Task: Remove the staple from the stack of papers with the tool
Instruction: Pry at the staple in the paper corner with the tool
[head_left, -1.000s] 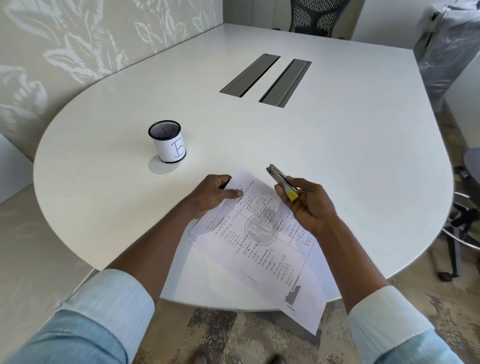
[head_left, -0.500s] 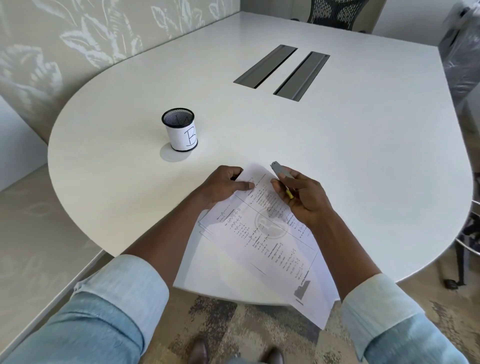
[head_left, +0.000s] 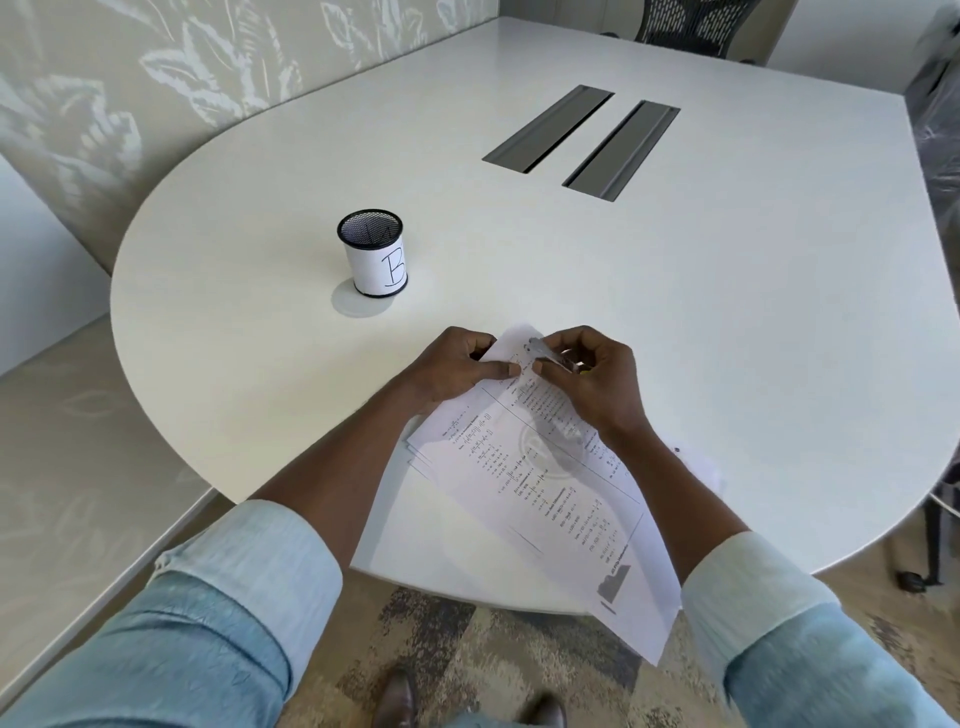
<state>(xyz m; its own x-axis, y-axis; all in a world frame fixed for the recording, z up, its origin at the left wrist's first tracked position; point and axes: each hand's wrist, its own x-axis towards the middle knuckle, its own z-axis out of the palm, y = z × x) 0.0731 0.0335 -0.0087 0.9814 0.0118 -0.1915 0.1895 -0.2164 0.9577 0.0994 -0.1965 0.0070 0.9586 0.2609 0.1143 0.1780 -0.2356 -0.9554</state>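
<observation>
Head view: left hand (head_left: 457, 371) fingers pinch the stack of papers (head_left: 524, 483) near the bench's (head_left: 727, 312) front edge. Right hand (head_left: 592, 379) fingers clamp the staple remover (head_left: 545, 352) at the stapled corner; slide its tip flat under the staple, then lever gently.

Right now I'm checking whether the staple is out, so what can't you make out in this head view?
- The staple: too small to see, at the top corner of the stack of papers, covered by the tool.
- The tool's jaws: hidden by the right hand.
- The papers' left top edge: under the left hand.
- Inside the mesh cup: too dark.
</observation>
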